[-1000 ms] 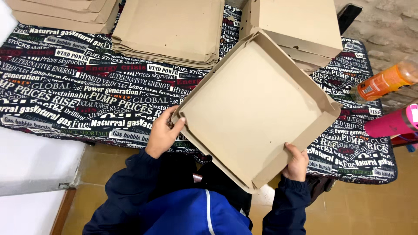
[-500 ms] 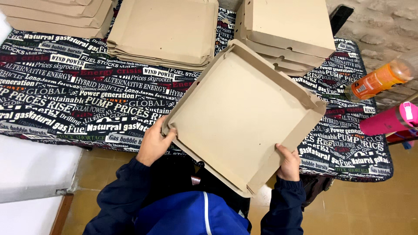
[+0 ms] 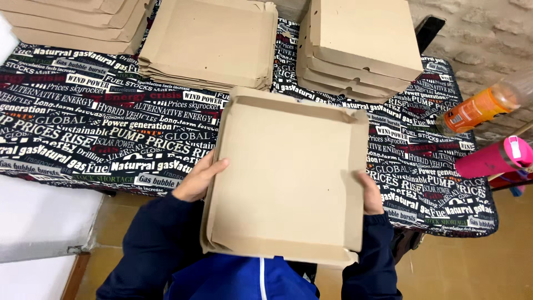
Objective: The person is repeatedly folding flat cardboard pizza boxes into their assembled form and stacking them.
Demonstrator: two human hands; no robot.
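While held square over counter [image 3: 83,139] edge | flat brown cardboard box tray [image 3: 286,178] between grips | left hand [image 3: 197,180] clasped left wall | right hand [image 3: 371,194] clasped right wall | both equally near

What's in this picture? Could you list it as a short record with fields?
Left hand: grips the left edge of the open cardboard box
Right hand: grips the box's right edge
Box: shallow, square, walls folded up, empty inside
Table: covered by a black cloth printed with words
Behind the box: flat cardboard sheets in a pile; folded boxes stacked
Far right: orange bottle, pink bottle
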